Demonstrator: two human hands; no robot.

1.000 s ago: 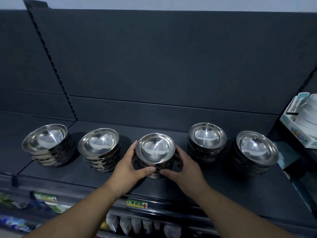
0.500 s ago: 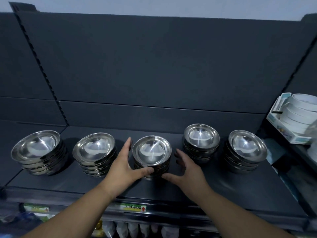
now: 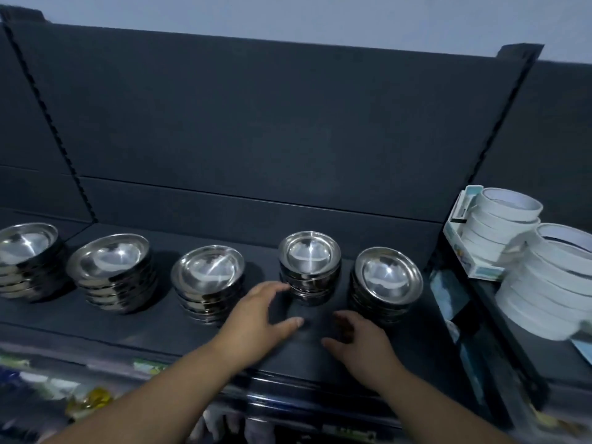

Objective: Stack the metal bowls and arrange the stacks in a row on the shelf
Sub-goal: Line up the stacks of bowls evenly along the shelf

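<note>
Fingers beside bowl stack, white containers right

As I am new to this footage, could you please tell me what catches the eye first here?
Five shiny stacks of metal bowls stand in a row along the dark shelf. An open left hand and right hand reach toward the fourth stack from the left. White round tubs pile up at far right.

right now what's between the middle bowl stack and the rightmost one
One stack of shiny round metal bowls, set slightly further back; head view shows it.
</note>
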